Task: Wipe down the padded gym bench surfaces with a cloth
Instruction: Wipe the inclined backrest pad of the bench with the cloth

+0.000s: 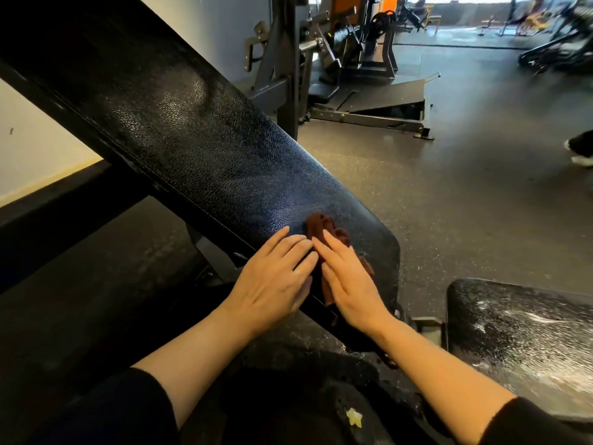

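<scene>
A long black padded backrest of the gym bench slants from the upper left down to the centre. Near its lower end lies a crumpled dark brown cloth. My right hand presses flat on the cloth with straight fingers. Beside it, my left hand rests flat on the pad's lower edge, fingertips touching the cloth's side. The black seat pad at the lower right shows wet streaks and droplets.
Black weight machines stand behind the bench on the grey rubber floor. Someone's shoe shows at the right edge. A white wall is at the left. More gym equipment fills the far background.
</scene>
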